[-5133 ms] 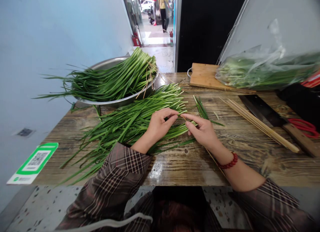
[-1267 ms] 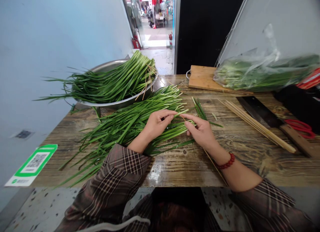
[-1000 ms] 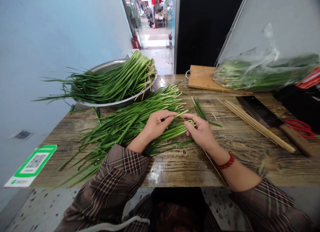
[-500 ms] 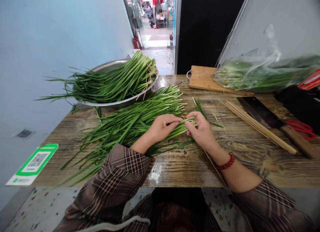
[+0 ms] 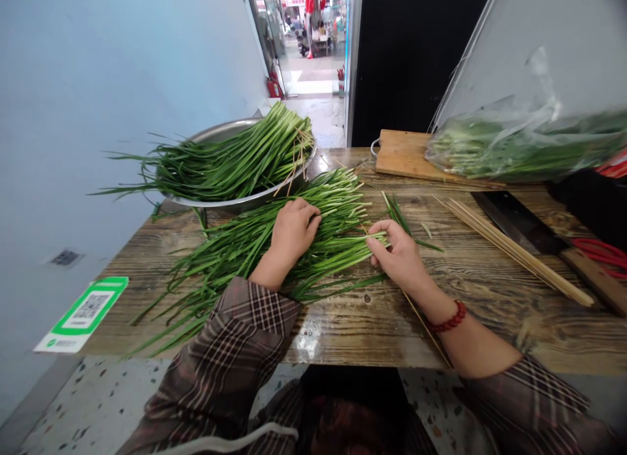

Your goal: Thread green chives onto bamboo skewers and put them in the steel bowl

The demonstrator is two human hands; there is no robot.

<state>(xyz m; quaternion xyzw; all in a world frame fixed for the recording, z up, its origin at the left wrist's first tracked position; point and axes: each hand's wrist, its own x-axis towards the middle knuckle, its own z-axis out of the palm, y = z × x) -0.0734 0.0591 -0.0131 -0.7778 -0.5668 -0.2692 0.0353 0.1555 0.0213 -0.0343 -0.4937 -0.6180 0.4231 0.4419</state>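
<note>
Long green chives [image 5: 245, 246] lie in a loose pile on the wooden table, their pale ends pointing right. My left hand [image 5: 294, 230] rests on top of the pile, fingers curled with the fingertips among the stalks; whether it grips any is hidden. My right hand [image 5: 396, 251] pinches the pale ends of a small bunch of chives [image 5: 347, 262] at the pile's right side. A thin wooden skewer runs from under my right hand toward the table's front edge.
Behind the pile stands a metal basin [image 5: 235, 202] heaped with chives and skewers. To the right lie bamboo skewers [image 5: 519, 249], a cleaver [image 5: 519, 223], red-handled scissors [image 5: 600, 249], a cutting board [image 5: 401, 156] and a plastic bag of greens [image 5: 519, 145].
My left hand has let go of the bunch at my right fingertips and moved left and up onto the pile. My right hand still pinches the bunch. The view has shifted slightly.
</note>
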